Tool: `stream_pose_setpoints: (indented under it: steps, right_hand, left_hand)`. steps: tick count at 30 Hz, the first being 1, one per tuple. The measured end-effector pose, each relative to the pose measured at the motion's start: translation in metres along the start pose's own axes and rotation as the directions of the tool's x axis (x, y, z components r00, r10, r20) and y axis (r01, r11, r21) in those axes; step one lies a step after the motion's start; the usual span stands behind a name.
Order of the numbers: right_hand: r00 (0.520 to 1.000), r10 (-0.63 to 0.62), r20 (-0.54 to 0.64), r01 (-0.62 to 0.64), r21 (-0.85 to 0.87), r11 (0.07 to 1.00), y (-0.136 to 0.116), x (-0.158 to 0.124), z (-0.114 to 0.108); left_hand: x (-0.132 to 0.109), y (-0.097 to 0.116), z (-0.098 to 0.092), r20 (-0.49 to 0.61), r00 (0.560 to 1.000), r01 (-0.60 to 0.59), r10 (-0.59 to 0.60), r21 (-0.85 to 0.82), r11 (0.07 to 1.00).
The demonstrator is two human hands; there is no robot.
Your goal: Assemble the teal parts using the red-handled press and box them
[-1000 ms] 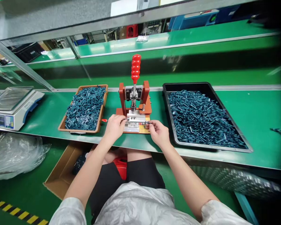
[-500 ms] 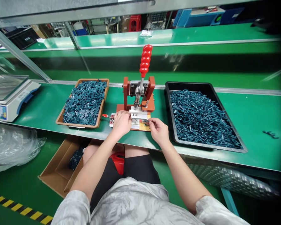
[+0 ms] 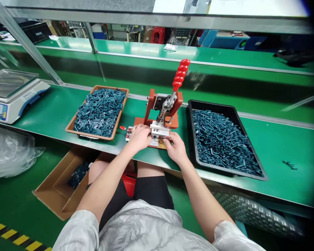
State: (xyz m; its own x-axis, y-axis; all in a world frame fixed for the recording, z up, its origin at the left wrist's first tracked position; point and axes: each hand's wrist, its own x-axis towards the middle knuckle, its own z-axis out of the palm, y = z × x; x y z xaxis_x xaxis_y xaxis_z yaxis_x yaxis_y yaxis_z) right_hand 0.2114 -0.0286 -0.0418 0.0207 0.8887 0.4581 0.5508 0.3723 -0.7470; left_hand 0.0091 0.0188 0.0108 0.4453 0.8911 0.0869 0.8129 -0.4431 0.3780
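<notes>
Right hand [image 3: 176,148] has neared the toggle press [image 3: 168,104]; it and left hand [image 3: 140,136] curl fingers nearly closed, holds hidden. Stiff-looking, probably light teal strips [image 3: 222,143]: pinch ends.

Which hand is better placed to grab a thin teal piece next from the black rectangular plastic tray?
Probably the right hand: it is beside the silver metal block, nearer the black tray; the left hand is on the block's other side.
</notes>
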Motion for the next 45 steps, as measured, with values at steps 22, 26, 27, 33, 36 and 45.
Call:
stream_pose_setpoints:
  steps: [22, 26, 27, 33, 36, 45]
  right_hand:
    - [0.994, -0.025, 0.102, 0.029, -0.035, 0.999, 0.007, 0.027, 0.026]
    - [0.992, -0.049, 0.119, 0.054, -0.032, 0.998, 0.005, 0.028, 0.023]
    - [0.992, -0.053, 0.115, 0.057, -0.033, 0.998, 0.005, 0.028, 0.023]
    - [0.991, -0.097, 0.096, 0.097, 0.01, 0.995, 0.004, 0.024, 0.022]
    - [0.99, -0.064, 0.124, 0.068, -0.029, 0.997, 0.004, 0.024, 0.022]
    - [0.988, -0.008, 0.156, 0.021, -0.078, 0.997, -0.002, 0.025, 0.02]
  left_hand:
    - [-0.006, -0.007, 0.001, -0.025, 0.998, -0.068, 0.066, -0.068, 0.995]
    - [-0.006, -0.005, 0.002, -0.037, 0.998, -0.056, 0.054, -0.067, 0.996]
    - [-0.007, -0.005, 0.002, -0.041, 0.998, -0.059, 0.057, -0.068, 0.996]
    - [-0.03, -0.018, -0.005, -0.282, 0.953, -0.151, 0.114, -0.113, 0.982]
    - [-0.031, -0.038, -0.012, -0.54, 0.834, -0.05, -0.115, -0.282, 0.958]
    - [0.013, -0.074, -0.029, -0.171, 0.838, -0.113, -0.518, -0.984, 0.14]
